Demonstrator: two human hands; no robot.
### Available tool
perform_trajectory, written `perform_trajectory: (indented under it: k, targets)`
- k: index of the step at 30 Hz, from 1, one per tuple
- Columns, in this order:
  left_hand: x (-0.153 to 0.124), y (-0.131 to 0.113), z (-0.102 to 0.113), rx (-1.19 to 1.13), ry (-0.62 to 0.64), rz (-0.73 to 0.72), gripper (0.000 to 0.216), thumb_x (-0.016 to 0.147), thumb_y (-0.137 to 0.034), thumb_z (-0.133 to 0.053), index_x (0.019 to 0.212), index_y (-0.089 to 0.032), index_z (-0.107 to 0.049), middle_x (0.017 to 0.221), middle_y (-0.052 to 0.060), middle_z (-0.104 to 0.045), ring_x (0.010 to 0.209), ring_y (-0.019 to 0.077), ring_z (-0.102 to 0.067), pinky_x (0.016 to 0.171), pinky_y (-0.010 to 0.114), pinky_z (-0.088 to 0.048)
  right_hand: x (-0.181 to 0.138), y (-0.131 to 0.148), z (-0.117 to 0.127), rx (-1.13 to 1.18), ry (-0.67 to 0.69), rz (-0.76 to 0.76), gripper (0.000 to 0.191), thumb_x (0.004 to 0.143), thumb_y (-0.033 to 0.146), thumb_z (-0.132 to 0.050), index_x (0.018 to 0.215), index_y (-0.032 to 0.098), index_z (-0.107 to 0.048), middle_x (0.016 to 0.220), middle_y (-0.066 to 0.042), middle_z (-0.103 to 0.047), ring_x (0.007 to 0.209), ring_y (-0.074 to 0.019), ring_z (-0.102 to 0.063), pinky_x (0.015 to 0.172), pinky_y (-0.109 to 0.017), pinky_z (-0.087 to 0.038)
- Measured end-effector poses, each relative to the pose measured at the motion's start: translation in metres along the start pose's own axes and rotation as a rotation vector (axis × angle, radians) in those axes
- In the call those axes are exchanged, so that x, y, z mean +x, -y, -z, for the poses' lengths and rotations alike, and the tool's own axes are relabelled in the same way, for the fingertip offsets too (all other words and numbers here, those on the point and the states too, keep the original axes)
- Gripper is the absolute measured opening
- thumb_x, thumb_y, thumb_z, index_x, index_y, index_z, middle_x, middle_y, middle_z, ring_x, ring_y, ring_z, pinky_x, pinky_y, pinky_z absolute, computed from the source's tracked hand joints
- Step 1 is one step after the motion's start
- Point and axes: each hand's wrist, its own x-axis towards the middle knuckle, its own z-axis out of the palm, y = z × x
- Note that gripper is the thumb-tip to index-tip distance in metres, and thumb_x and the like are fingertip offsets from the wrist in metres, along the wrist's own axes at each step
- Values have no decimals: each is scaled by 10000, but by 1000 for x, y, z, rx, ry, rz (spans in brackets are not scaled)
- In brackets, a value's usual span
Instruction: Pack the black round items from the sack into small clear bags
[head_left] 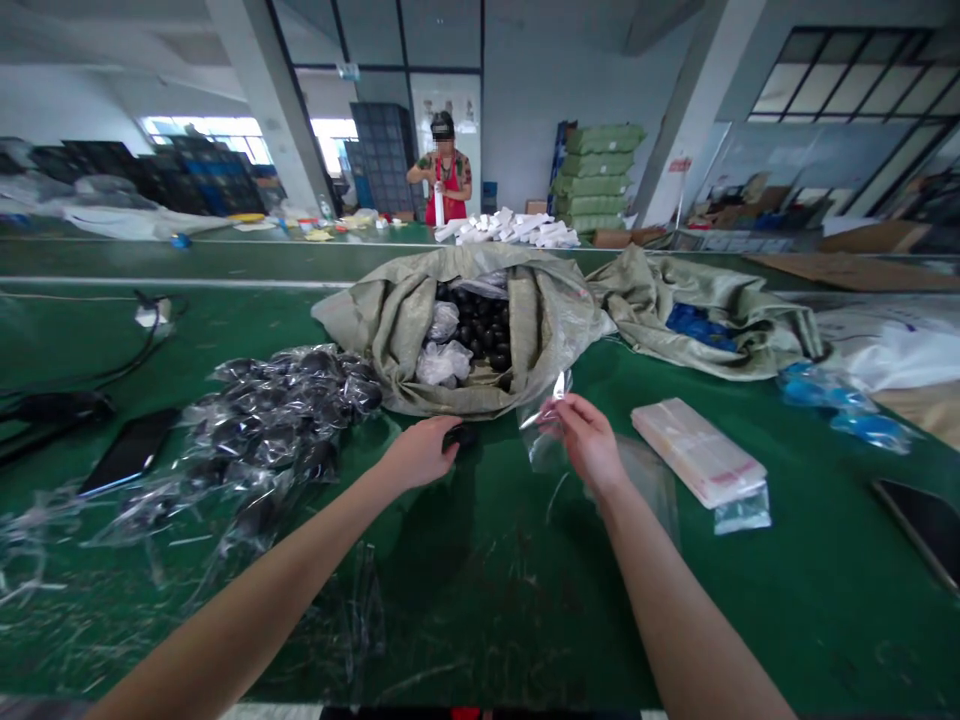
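My left hand (424,452) is closed around a black rounded piece (461,436), just in front of an open woven sack (562,300). Inside that sack lie many black rounded pieces (480,325) and some crumpled clear plastic. To the right, my right hand (589,440) pinches a clear plastic bag (541,440) by its edge. Another clear bag (652,485) lies flat under my right wrist. Beside it rests a stack of flat clear bags (697,450). Left of the sack is a heap of black pieces wrapped in clear plastic (277,410).
A phone (131,450) lies at the left near black cables (67,410), another phone (926,525) at the right edge. A second sack (720,290) holds blue pieces (701,325). Across the green table (487,600), a person (448,180) stands behind white boxes (517,230).
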Motion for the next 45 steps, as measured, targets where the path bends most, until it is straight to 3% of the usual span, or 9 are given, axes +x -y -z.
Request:
perform_trajectory:
  k: [6, 11, 16, 18, 23, 26, 29, 35, 45]
  targets:
    - [31, -27, 17, -644, 15, -45, 508, 822, -525, -592, 1165, -161, -680, 1166, 89, -702, 1032, 225, -654, 914, 328, -498, -13, -2, -17, 299, 264, -240, 226, 744, 392, -729, 799, 184, -660, 827, -39, -686, 726, -179, -676, 676, -308, -534]
    - [46, -36, 24, -650, 154, -54, 380, 794, -516, -622, 845, -174, -776, 806, 41, -754, 709, 165, -648, 655, 253, -475, -11, -9, -15, 228, 343, -294, 268, 741, 415, -710, 807, 160, -659, 795, -52, -680, 684, -174, -653, 656, -310, -521]
    - [48, -36, 28, -529, -75, 89, 258, 767, -409, -653, 801, -187, -780, 747, 15, -747, 646, 151, -631, 603, 246, -450, -4, -16, -12, -87, -293, 13, 304, 786, 488, -637, 797, 188, -587, 652, 22, -570, 566, -115, -521, 528, -235, -422]
    - [48, -36, 28, -508, -168, 132, 234, 743, -378, -679, 822, -182, -779, 769, 17, -752, 676, 162, -649, 642, 259, -477, -7, -11, -16, -257, -420, 162, 300, 824, 484, -609, 769, 195, -551, 629, 38, -526, 555, -107, -484, 528, -232, -403]
    - [49, -41, 32, -632, -230, 131, 165, 744, -297, -667, 783, -159, -748, 779, 36, -753, 730, 185, -679, 706, 297, -522, -10, 11, -51, -562, -214, 212, 305, 786, 472, -680, 893, 195, -607, 690, 13, -619, 578, -118, -544, 597, -262, -450]
    - [50, -40, 38, -761, -215, 83, 86, 734, -239, -661, 743, -169, -711, 762, 25, -747, 730, 181, -686, 730, 319, -541, 6, 14, -73, -463, -21, 79, 462, 715, 445, -755, 1075, 197, -606, 889, -45, -715, 714, -159, -654, 670, -294, -516]
    - [50, -32, 45, -828, -226, 91, 101, 719, -252, -694, 773, -168, -704, 785, 31, -750, 750, 190, -693, 748, 341, -552, 26, 12, -88, -300, 76, 6, 359, 728, 380, -739, 1019, 191, -649, 928, -71, -733, 814, -199, -693, 655, -305, -550]
    - [51, -17, 59, -822, -296, 118, 196, 667, -243, -751, 819, -125, -717, 857, 78, -753, 793, 201, -693, 785, 334, -548, 43, 10, -107, -206, 43, -36, 151, 741, 328, -695, 804, 191, -689, 705, -36, -708, 661, -191, -681, 585, -304, -551]
    - [54, -9, 56, -668, -383, 64, 205, 687, -306, -717, 794, -139, -665, 790, 45, -705, 747, 166, -651, 675, 268, -499, 45, 8, -104, -279, -22, 82, 163, 747, 337, -690, 800, 187, -652, 739, -34, -698, 657, -177, -657, 644, -310, -534]
